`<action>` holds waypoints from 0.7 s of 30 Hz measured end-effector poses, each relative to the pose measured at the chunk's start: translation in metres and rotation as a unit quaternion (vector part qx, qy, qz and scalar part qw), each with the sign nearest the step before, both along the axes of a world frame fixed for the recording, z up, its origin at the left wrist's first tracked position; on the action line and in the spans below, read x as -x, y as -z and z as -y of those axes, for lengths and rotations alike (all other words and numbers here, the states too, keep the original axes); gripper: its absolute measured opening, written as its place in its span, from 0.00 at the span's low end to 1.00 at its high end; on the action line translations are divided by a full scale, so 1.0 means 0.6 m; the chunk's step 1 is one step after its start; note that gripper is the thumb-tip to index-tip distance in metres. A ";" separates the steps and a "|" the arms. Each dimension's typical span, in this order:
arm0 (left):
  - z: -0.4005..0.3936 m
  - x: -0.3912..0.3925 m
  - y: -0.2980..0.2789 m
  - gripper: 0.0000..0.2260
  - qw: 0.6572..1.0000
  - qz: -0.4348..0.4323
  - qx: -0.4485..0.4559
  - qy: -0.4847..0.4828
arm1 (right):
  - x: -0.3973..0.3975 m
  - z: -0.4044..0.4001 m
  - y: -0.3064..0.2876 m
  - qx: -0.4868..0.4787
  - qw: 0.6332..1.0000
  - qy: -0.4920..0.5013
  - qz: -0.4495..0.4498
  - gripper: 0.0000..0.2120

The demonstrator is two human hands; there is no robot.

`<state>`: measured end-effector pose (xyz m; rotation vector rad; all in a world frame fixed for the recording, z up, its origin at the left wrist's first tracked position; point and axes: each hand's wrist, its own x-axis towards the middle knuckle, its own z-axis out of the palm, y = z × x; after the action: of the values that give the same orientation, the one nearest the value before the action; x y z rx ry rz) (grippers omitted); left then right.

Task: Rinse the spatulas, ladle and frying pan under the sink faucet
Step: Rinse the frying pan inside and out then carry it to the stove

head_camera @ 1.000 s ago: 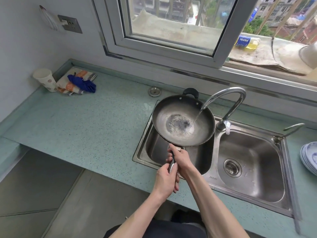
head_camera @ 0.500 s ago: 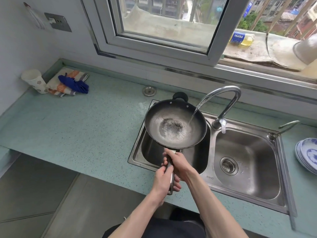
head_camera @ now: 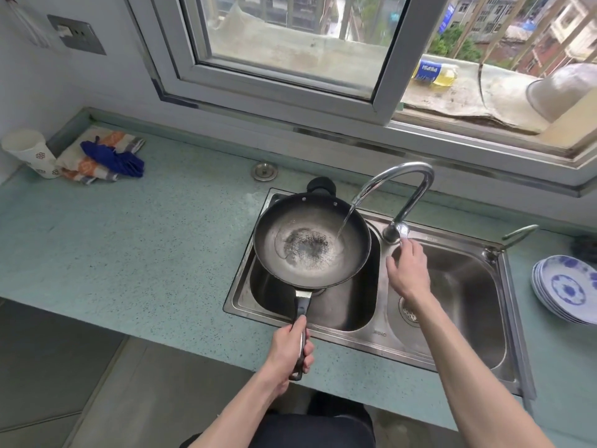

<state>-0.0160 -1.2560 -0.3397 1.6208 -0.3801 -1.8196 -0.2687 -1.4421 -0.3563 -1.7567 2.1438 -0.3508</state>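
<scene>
Your left hand (head_camera: pixel 289 345) grips the pan (head_camera: pixel 311 236) handle, pan straight ahead; right hand (head_camera: pixel 407 270), fingers loose, touches the faucet (head_camera: pixel 400 189) lever.

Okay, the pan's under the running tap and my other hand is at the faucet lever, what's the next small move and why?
Probably press the faucet lever to shut the water off. The right hand is already at it, and water has pooled in the frying pan, which the left hand holds by the handle over the left basin, ready to tip out.
</scene>
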 end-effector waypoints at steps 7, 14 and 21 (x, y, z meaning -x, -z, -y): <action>0.007 0.004 -0.008 0.15 1.000 -0.010 -0.012 0.005 | 0.009 0.022 0.030 -0.122 0.981 -0.090 -0.124 0.39; 0.005 -0.001 -0.006 0.15 1.000 -0.006 -0.003 0.009 | 0.011 0.016 0.012 -0.193 0.961 -0.126 -0.151 0.46; 0.011 -0.006 -0.006 0.14 0.999 0.034 -0.006 0.020 | -0.068 -0.056 -0.008 -0.018 0.998 0.054 0.027 0.19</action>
<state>-0.0125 -1.2624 -0.3360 1.6988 -0.4353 -1.8024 -0.2278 -1.4087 -0.3516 -1.5980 2.1972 -0.3818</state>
